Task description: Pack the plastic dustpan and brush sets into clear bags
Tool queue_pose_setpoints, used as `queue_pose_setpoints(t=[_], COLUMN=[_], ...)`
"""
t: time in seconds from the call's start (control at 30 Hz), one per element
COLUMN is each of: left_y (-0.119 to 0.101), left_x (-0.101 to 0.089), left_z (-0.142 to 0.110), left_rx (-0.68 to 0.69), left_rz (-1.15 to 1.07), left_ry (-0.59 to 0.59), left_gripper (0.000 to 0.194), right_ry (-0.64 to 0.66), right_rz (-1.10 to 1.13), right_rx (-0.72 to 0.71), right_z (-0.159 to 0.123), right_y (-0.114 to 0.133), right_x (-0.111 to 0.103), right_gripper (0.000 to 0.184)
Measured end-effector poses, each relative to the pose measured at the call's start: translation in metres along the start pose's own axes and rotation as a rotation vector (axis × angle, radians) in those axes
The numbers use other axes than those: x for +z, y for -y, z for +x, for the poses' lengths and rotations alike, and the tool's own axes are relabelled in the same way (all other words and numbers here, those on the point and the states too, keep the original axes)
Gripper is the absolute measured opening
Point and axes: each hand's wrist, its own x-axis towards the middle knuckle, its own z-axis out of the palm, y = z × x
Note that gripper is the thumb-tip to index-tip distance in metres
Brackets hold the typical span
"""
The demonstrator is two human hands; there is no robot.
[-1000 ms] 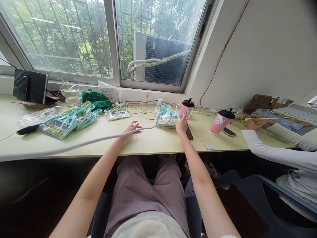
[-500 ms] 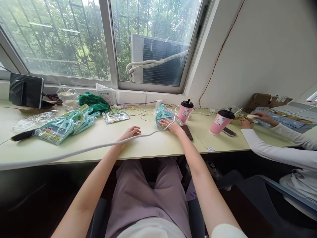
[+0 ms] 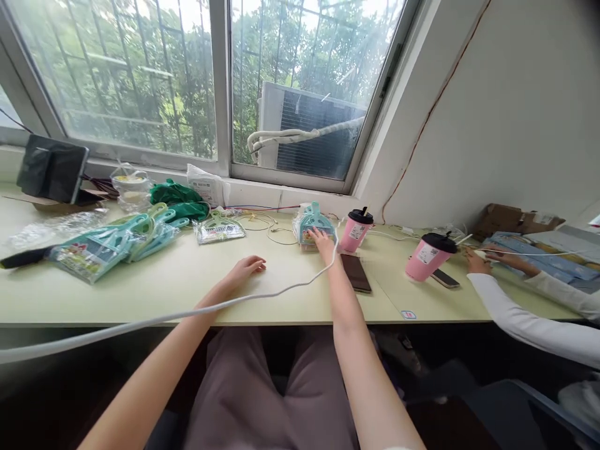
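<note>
My right hand [image 3: 323,244] reaches forward, fingers stretched out and spread, touching the front of a small pile of teal plastic dustpan-shaped pieces [image 3: 315,219] in clear wrap. The hand covers part of the pile's front. My left hand [image 3: 246,270] rests on the table, loosely curled with the fingers apart and nothing in it. Farther left lie more wrapped teal and green dustpan-shaped pieces [image 3: 94,250], overlapping, and a single light-green wrapped one [image 3: 218,228].
A white cable [image 3: 281,292] crosses above my forearms. A dark phone [image 3: 356,273] and a pink cup [image 3: 357,230] stand close to my right hand; another pink cup [image 3: 429,256] is farther right. A co-worker's hands [image 3: 499,259] work beside boxes. A tablet [image 3: 52,165] stands at left.
The wrapped pile under my right hand looks straighter and more upright. That hand stays against it. My left hand remains on the table. The view has shifted, showing more of the phone.
</note>
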Motion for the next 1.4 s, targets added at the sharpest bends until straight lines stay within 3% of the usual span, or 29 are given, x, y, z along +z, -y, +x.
queue_pose_setpoints(t=[0.07,0.17,0.43,0.53,0.6,0.7,0.8,0.83,0.9,1.07,1.13,1.17,1.27,1.4], left_y=[0.0,-0.001,0.003,0.006,0.01,0.02,0.031,0.032,0.031,0.009,-0.001,-0.005,-0.022,-0.04], left_x=[0.001,0.002,0.006,0.005,-0.005,-0.038,-0.074,-0.081,-0.083,-0.052,-0.048,-0.05,-0.068,-0.087], left_z=[-0.001,-0.001,0.005,0.012,0.018,0.028,0.032,0.032,0.028,-0.012,-0.035,-0.046,-0.065,-0.048], left_rx=[0.004,0.006,0.01,0.059,0.13,0.143,-0.144,-0.233,-0.276,-0.03,0.08,0.138,0.195,0.185], left_rz=[-0.002,0.007,0.013,0.174,0.373,0.654,0.814,0.836,0.919,0.983,0.909,0.859,0.722,0.521], left_ry=[0.009,0.016,0.032,-0.073,-0.236,-0.422,-0.481,-0.47,-0.427,-0.206,0.012,0.126,0.288,0.436], left_gripper=[0.043,0.044,0.038,0.031,0.027,0.042,0.052,0.052,0.048,0.034,0.032,0.032,0.03,0.037], right_ry=[-0.05,-0.061,0.015,0.024,-0.03,-0.165,-0.215,-0.199,-0.187,-0.227,-0.252,-0.268,-0.285,-0.141], right_rz=[0.054,0.085,-0.006,0.072,0.146,0.228,0.287,0.307,0.362,0.5,0.541,0.566,0.639,0.626], right_rx=[0.082,0.125,0.016,0.012,0.008,-0.099,-0.284,-0.345,-0.38,-0.375,-0.421,-0.44,-0.479,-0.535], right_z=[0.015,0.014,-0.049,-0.066,-0.075,-0.086,-0.095,-0.097,-0.099,-0.102,-0.102,-0.1,-0.089,-0.066], right_y=[0.012,0.024,0.009,0.012,0.024,0.055,0.083,0.089,0.094,0.091,0.096,0.101,0.121,0.149], right_x=[0.003,0.008,-0.001,-0.006,-0.011,-0.017,-0.02,-0.02,-0.019,-0.023,-0.028,-0.03,-0.033,-0.027], right_gripper=[0.071,0.07,0.07,0.076,0.079,0.074,0.066,0.061,0.052,0.042,0.04,0.038,0.033,0.029])
